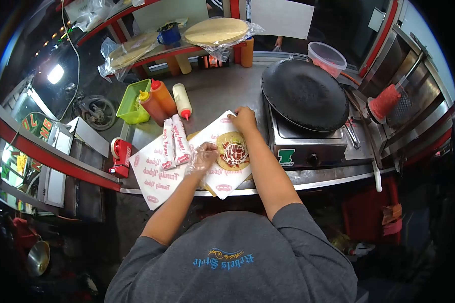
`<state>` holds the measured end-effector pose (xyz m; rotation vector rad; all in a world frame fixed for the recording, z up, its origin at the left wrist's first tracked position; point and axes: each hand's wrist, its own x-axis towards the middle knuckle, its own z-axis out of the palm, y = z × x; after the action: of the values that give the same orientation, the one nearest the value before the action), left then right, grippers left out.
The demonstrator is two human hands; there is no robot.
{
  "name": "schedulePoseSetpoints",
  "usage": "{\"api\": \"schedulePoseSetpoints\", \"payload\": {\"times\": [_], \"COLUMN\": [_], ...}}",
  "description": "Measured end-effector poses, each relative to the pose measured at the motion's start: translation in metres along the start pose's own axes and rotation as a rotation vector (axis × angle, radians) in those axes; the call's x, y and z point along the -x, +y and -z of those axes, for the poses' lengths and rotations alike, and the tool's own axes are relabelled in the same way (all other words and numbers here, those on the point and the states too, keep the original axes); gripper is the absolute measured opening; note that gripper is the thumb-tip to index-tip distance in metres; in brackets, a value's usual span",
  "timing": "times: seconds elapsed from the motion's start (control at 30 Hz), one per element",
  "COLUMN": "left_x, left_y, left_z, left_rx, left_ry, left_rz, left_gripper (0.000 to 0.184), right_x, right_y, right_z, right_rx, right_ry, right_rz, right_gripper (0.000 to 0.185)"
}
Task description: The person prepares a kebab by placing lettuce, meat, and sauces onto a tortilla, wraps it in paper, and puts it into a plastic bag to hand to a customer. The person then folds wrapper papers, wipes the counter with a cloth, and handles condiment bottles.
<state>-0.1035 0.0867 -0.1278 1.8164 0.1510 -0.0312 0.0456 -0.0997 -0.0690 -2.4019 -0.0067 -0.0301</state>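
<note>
A round flatbread (222,160) topped with greens, red sauce and white sauce lies on a printed paper sheet (222,189). My left hand (203,155), in a clear plastic glove, is at the flatbread's left side with its fingers drawn together; what they hold, if anything, is too small to tell. At the top right corner of the sheet, my right hand (243,120) is bare, its fingers bent on the paper's edge. Two wrapped rolls (168,144) lie side by side on another printed paper (154,184), left of my left hand.
Sauce bottles (163,98) stand by a green basket (132,107) behind the rolls. A black griddle (305,95) sits on a stove at right. A red tape dispenser (120,157) is at left. Wooden boards (216,31) lie on the shelf. Behind the counter, a person's hand (278,42) shows.
</note>
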Motion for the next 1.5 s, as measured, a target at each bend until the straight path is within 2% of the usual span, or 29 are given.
{"api": "schedulePoseSetpoints", "payload": {"times": [0.1,0.13,0.27,0.37,0.4,0.47,0.57,0.63,0.67,0.77,0.8,0.87,0.97,1.03,1.13,1.17,1.27,1.33,1.4,1.43,1.47,1.5], "left_x": [0.034,0.035,0.019,0.024,0.016,0.015,0.001,-0.009,-0.006,-0.001,0.000,0.012,0.023,0.016,0.018,0.018,0.007,-0.003,-0.013,-0.019,-0.021,-0.015], "left_y": [0.045,0.046,0.058,0.072,0.061,0.057,0.041,0.025,0.032,0.035,0.039,0.051,0.069,0.059,0.053,0.056,0.073,0.077,0.081,0.079,0.074,0.076], "left_z": [0.004,0.007,0.025,0.037,0.037,0.031,0.015,0.000,-0.008,-0.006,-0.002,-0.001,-0.001,-0.004,-0.008,-0.009,0.002,0.001,-0.001,-0.004,-0.008,-0.009], "left_rx": [-0.405,-0.396,-0.509,-0.408,-0.556,-0.567,-0.559,-0.598,-0.711,-0.551,-0.757,-0.800,-0.810,-0.817,-0.738,-0.703,-0.947,-0.940,-0.910,-0.819,-0.726,-0.630], "left_ry": [0.028,-0.029,-0.298,-0.393,-0.403,-0.325,-0.132,0.001,0.062,0.202,0.063,-0.026,-0.143,-0.205,-0.033,0.014,-0.251,-0.255,-0.287,-0.386,-0.482,-0.571], "left_rz": [-0.422,-0.477,-0.388,-0.436,-0.538,-0.455,-0.322,-0.303,-0.279,-0.870,-0.927,-0.899,-0.841,-0.840,-0.866,-0.869,-0.799,-0.898,-0.964,-0.845,-0.720,-0.594], "left_gripper": [0.018,0.019,0.019,0.019,0.022,0.023,0.021,0.021,0.014,0.011,0.023,0.024,0.025,0.026,0.028,0.030,0.040,0.044,0.045,0.043,0.042,0.041], "right_x": [0.002,0.000,0.005,0.012,0.011,0.005,0.005,0.020,0.030,0.062,0.068,0.087,0.118,0.135,0.137,0.134,0.112,0.095,0.104,0.112,0.125,0.141], "right_y": [0.001,0.003,-0.006,-0.022,-0.023,-0.028,-0.031,-0.037,-0.042,-0.058,-0.057,-0.049,-0.036,-0.030,-0.015,-0.018,-0.025,-0.020,-0.018,-0.018,-0.024,-0.021], "right_z": [-0.003,-0.005,0.003,0.007,0.007,0.009,0.020,0.036,0.047,0.074,0.074,0.070,0.057,0.050,0.032,0.036,0.053,0.056,0.054,0.054,0.065,0.070], "right_rx": [0.028,0.023,0.097,0.158,0.149,0.131,0.041,0.054,0.062,0.087,0.059,-0.004,0.025,-0.019,-0.102,-0.097,-0.071,-0.048,-0.110,-0.140,-0.077,-0.067], "right_ry": [-0.001,-0.007,-0.008,-0.067,-0.107,-0.189,-0.277,-0.258,-0.253,-0.314,-0.297,-0.269,-0.078,-0.019,0.058,0.042,-0.035,-0.127,0.180,0.331,0.336,0.244], "right_rz": [0.012,0.012,0.020,-0.026,-0.044,-0.073,-0.001,0.148,0.224,0.303,0.337,0.399,0.493,0.438,0.337,0.320,0.277,0.280,0.508,0.617,0.647,0.665], "right_gripper": [0.046,0.047,0.058,0.058,0.058,0.057,0.052,0.042,0.037,0.030,0.029,0.027,0.025,0.022,0.022,0.024,0.028,0.030,0.032,0.033,0.037,0.038]}}
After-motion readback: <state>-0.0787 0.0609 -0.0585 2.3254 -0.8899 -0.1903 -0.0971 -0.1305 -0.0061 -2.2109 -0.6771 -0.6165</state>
